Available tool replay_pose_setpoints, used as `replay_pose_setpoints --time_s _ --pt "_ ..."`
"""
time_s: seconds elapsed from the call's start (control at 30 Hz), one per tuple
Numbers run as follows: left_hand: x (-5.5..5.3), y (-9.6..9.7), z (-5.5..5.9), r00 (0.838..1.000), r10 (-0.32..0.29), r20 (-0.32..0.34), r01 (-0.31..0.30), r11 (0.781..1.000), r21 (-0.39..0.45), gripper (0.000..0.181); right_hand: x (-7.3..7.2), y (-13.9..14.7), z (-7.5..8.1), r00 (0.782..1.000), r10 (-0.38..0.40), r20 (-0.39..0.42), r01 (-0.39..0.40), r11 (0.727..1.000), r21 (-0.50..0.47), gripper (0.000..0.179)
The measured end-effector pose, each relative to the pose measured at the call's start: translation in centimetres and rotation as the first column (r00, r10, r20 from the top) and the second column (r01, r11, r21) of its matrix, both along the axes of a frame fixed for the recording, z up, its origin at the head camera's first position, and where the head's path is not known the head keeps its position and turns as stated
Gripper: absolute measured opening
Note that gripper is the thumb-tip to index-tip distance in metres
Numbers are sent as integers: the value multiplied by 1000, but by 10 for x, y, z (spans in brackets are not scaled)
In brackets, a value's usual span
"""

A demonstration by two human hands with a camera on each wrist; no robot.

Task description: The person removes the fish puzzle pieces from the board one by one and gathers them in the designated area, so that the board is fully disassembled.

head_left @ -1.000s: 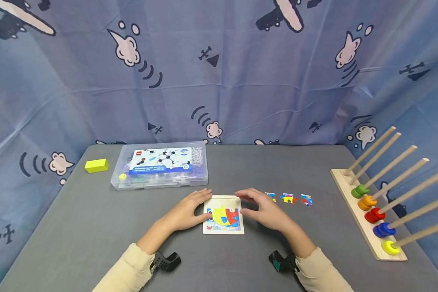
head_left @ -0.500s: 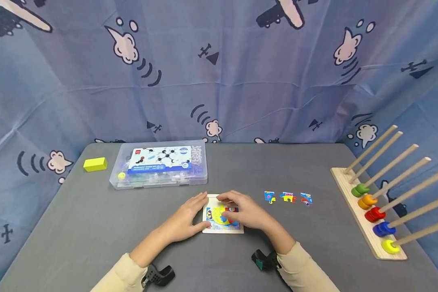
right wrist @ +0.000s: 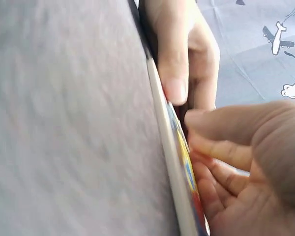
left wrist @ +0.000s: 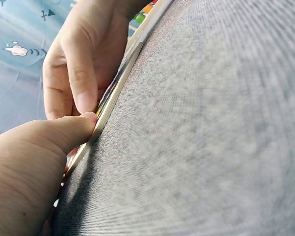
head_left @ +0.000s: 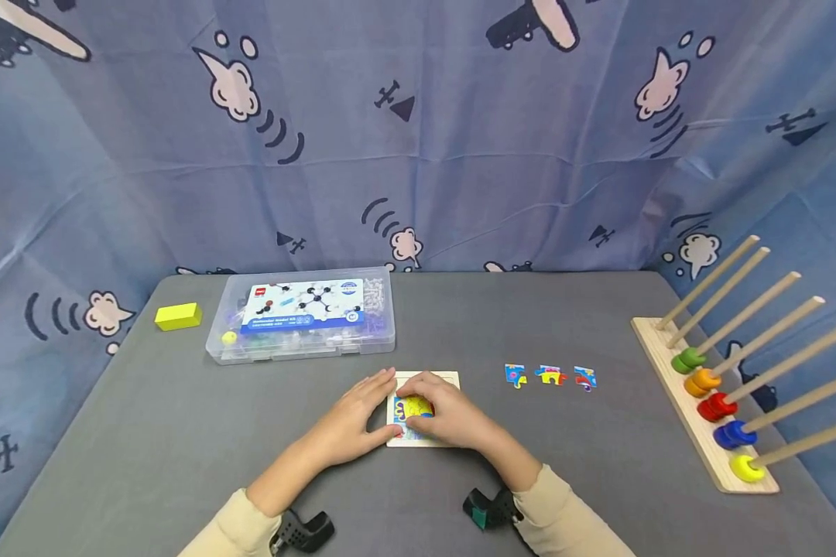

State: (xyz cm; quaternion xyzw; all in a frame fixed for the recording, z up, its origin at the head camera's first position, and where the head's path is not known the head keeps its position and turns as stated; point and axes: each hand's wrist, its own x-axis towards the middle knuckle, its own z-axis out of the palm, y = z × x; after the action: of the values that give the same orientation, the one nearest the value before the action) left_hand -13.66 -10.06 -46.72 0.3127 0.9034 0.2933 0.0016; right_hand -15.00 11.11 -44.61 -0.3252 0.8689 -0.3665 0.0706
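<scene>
Puzzle board [head_left: 449, 377]: It lay flat on the bench [head_left: 571, 309], roughly midway between the left and right edges and well short of the far edge.
Board's feel: It looked like thin, pale wood, so you would likely have found it light and stiff, and apt to skid if nudged.
Board's hold: Its rim seemed your safest grip, steadied at the left side, clear of the printed picture [head_left: 416, 405].
Left hand [head_left: 351, 418]: You had it spread along the board's left side, thumb out and touching the rim, nothing enclosed.
Right hand [head_left: 453, 414]: You had it arched over the board's right part, fingers loosely bent, thumb and forefinger well parted; no piece showed between them, but you could not tell what lay under the palm.
Loose pieces [head_left: 549, 376]: Three lay in a spaced row between the board and the bench's right edge.
Pieces' feel: They looked thin and light, probably stiff, with knobs that might chip or bend.
Pieces' hold: Opposite sides of the body were your better pinch, not the knobs.
</scene>
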Motion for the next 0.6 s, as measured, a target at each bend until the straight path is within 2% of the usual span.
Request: replay_pose_setpoints --time_s 0.2,0.43,0.6 --pt "1 0 -2 1000 -8 -15 8 1000 17 69 7 -7 -6 996 -58 -68 59 998 3 33" --pt "1 0 -1 999 -11 -30 12 1000 23 69 8 -10 -4 995 -93 -46 93 996 -3 32" --pt "1 -1 0 1000 -4 -8 5 1000 20 69 8 -10 -3 995 -96 -18 96 995 0 33"
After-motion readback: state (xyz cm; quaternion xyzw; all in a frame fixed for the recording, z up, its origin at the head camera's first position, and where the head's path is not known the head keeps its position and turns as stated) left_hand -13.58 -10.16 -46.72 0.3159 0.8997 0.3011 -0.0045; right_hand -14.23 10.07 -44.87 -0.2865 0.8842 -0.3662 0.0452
